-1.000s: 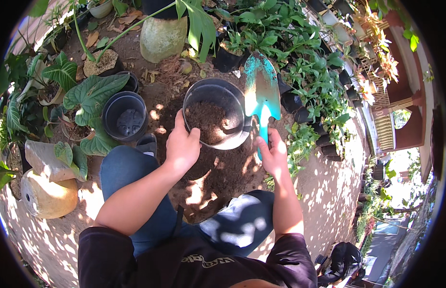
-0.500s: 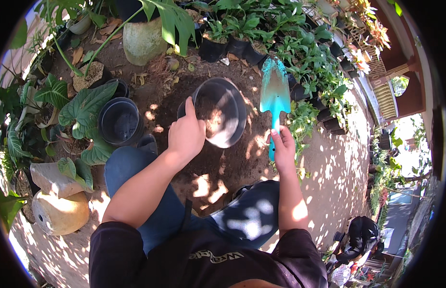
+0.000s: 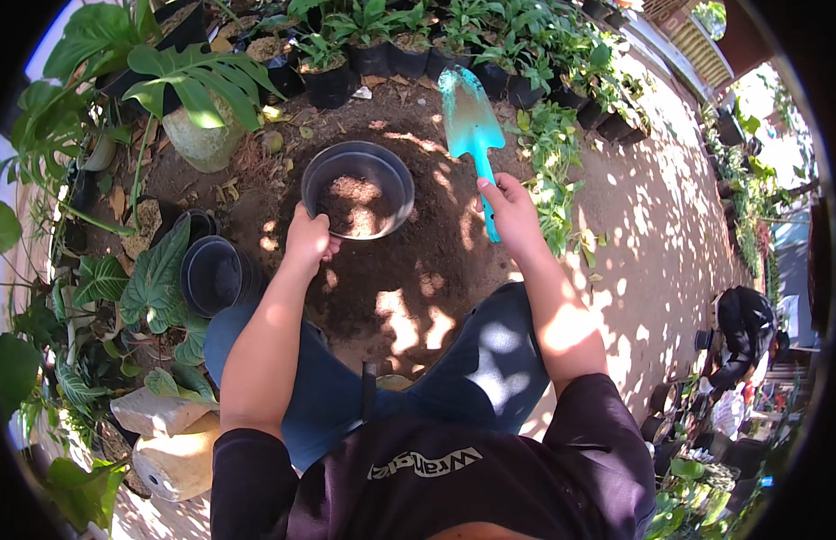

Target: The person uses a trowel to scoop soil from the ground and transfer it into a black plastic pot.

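A round black plastic plant pot (image 3: pixel 400 217) with some brown soil (image 3: pixel 355 205) in its bottom is in front of me. My left hand (image 3: pixel 308 239) grips the near left side of its rim, the fingers curled against the wall. In my right hand (image 3: pixel 513 212) is a turquoise hand trowel (image 3: pixel 474 135), held by its handle with the blade pointing away from me. Soil stains the blade, and its paint is worn toward the tip. The trowel is to the right of the pot, apart from it. Loose dark soil lies on the ground around the pot.
Stacked black pots (image 3: pixel 214 274) stand by my left knee, among large-leaved plants. Beyond the soil is a row of potted seedlings (image 3: pixel 368 54); a stone planter (image 3: pixel 203 135) stands far left. Pale pots (image 3: pixel 176 454) lie near left. A dark-clothed person (image 3: pixel 745 328) is farther right.
My view has turned, shifting the scene. The left hand has gone from a pointing finger over the rim to a grip on the pot's near side. The trowel remains in my right hand.
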Action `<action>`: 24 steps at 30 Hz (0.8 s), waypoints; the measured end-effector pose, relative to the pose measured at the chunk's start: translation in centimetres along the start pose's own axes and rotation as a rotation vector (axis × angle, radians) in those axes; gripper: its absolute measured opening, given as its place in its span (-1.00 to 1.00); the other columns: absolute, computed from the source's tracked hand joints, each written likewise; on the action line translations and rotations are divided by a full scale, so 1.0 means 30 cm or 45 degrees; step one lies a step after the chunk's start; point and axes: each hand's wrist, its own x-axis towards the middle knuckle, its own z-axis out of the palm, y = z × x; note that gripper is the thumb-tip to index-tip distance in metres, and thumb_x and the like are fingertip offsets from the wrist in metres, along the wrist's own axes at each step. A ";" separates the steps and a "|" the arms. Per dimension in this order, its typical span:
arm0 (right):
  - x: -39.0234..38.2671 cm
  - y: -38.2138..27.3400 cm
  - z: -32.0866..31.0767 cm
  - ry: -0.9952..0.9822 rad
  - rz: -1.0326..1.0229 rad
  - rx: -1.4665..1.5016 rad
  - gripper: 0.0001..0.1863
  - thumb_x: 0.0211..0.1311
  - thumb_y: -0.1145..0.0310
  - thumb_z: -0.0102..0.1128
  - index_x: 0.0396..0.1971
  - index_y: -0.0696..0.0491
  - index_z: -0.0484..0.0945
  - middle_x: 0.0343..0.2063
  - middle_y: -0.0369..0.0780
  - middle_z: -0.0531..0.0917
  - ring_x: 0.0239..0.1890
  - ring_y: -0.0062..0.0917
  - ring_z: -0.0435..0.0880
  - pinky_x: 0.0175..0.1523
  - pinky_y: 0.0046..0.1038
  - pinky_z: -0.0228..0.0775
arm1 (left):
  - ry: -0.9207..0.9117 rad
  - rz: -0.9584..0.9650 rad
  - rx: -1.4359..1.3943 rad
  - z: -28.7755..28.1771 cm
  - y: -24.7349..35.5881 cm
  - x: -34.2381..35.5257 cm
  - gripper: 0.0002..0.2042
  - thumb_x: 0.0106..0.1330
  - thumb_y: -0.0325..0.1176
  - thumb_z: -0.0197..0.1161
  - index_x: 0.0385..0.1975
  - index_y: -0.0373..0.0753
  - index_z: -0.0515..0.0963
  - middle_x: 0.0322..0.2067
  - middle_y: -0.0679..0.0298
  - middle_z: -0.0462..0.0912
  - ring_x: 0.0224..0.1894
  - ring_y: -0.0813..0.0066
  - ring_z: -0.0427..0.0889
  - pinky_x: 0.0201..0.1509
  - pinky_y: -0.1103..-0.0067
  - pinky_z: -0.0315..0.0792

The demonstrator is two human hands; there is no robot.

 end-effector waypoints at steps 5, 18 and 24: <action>0.019 0.044 -0.017 0.025 -0.014 -0.088 -0.72 0.22 0.19 0.04 -0.37 0.14 0.45 -0.64 -0.31 0.53 -0.57 -0.68 0.45 -0.44 -0.57 0.24 | 0.107 -0.186 -0.328 0.016 -0.037 0.037 -0.82 0.15 -0.45 -0.15 -0.27 -0.33 0.25 -0.63 0.13 0.52 -0.73 0.49 0.46 -0.72 0.63 0.31; 0.101 0.062 -0.240 0.455 0.192 0.493 -0.74 0.24 0.21 -0.02 -0.40 0.13 0.47 -0.60 -0.29 0.53 -0.59 -0.65 0.40 -0.51 -0.56 0.20 | 0.313 0.077 -0.275 0.020 0.005 -0.068 -0.78 0.14 -0.43 -0.10 -0.26 -0.39 0.21 -0.64 0.08 0.52 -0.73 0.47 0.46 -0.71 0.62 0.29; 0.184 0.150 -0.369 0.509 0.357 0.596 -0.72 0.28 0.24 -0.05 -0.18 0.16 0.35 -0.55 -0.26 0.54 -0.56 -0.63 0.44 -0.49 -0.53 0.28 | 0.183 0.001 -0.307 0.008 -0.046 -0.041 -0.83 0.10 -0.45 -0.11 -0.34 -0.37 0.30 -0.72 0.14 0.48 -0.78 0.49 0.40 -0.76 0.64 0.25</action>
